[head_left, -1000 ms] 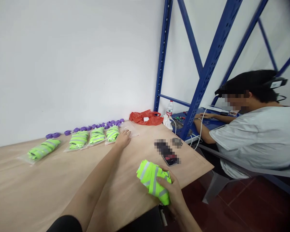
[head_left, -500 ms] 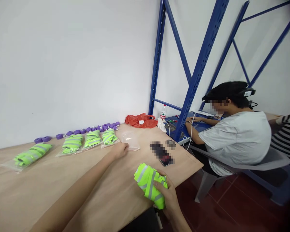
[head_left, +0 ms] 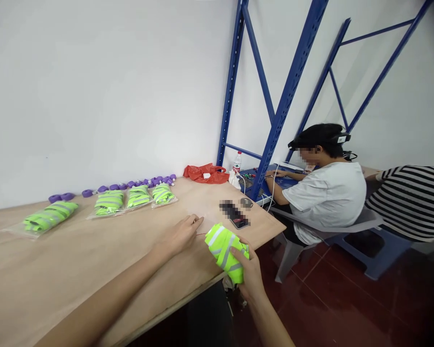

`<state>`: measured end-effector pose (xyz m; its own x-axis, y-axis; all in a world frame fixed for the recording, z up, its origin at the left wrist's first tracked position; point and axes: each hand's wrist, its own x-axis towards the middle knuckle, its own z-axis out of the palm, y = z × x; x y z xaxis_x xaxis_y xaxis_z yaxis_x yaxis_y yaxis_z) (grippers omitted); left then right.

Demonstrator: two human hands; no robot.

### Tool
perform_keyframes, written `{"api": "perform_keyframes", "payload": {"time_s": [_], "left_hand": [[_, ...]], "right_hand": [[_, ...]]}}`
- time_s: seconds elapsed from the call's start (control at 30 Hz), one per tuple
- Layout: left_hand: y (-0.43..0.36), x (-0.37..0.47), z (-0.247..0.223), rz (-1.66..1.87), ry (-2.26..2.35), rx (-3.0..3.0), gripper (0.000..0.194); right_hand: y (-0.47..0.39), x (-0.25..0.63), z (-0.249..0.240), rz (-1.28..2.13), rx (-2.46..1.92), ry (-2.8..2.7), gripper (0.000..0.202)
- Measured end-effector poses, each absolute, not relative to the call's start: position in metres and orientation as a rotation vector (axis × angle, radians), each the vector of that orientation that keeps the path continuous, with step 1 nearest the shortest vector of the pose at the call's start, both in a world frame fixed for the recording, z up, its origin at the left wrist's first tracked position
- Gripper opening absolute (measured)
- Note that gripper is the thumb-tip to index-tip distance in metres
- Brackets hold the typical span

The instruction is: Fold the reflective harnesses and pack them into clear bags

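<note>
In my right hand [head_left: 252, 270] is a folded neon-green reflective vest [head_left: 224, 253] with silver stripes, held above the table's near right edge. My fingers wrap its right side, with the thumb on top. My left hand [head_left: 181, 235] rests low over the table with its fingers pinched on a clear plastic bag [head_left: 201, 212]. The bag is hard to make out against the tabletop, and a thin red line shows by the fingertips. Further left lie several bagged neon-green bundles [head_left: 108, 202], each in clear plastic.
Purple rolls [head_left: 130, 184] line the wall. A red plastic bag [head_left: 207, 174] lies at the back, with a phone [head_left: 238, 219] on the table's right side. Past the blue rack post [head_left: 275, 130], a co-worker [head_left: 325, 193] sits on a grey chair; another person in stripes [head_left: 412, 202] sits beyond.
My left hand has drawn the clear bag toward me and slightly right. The vest has risen slightly in view in my right hand. My view has turned a little right.
</note>
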<state>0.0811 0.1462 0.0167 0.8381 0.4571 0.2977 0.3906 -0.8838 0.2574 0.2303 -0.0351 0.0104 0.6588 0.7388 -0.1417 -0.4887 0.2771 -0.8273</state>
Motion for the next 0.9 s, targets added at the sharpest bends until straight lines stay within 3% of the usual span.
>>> {"api": "perform_keyframes", "payload": {"time_s": [0.2, 0.4, 0.53, 0.73, 0.9], "left_hand": [[0.109, 0.086, 0.016, 0.847, 0.412, 2.894, 0.050], [0.097, 0.082, 0.025, 0.965, 0.358, 2.888, 0.071], [0.087, 0.068, 0.038, 0.889, 0.219, 2.735, 0.070], [0.051, 0.066, 0.038, 1.326, 0.522, 1.813, 0.027], [0.055, 0.081, 0.041, 1.684, 0.536, 0.795, 0.034]], "right_hand": [[-0.027, 0.217, 0.013, 0.786, -0.943, -0.096, 0.081], [-0.022, 0.214, 0.011, 0.924, -0.911, -0.147, 0.068], [-0.021, 0.220, 0.006, 0.999, -0.888, -0.170, 0.060], [-0.013, 0.203, -0.002, 1.071, -0.782, -0.209, 0.060], [-0.005, 0.182, -0.005, 1.081, -0.766, -0.243, 0.055]]}}
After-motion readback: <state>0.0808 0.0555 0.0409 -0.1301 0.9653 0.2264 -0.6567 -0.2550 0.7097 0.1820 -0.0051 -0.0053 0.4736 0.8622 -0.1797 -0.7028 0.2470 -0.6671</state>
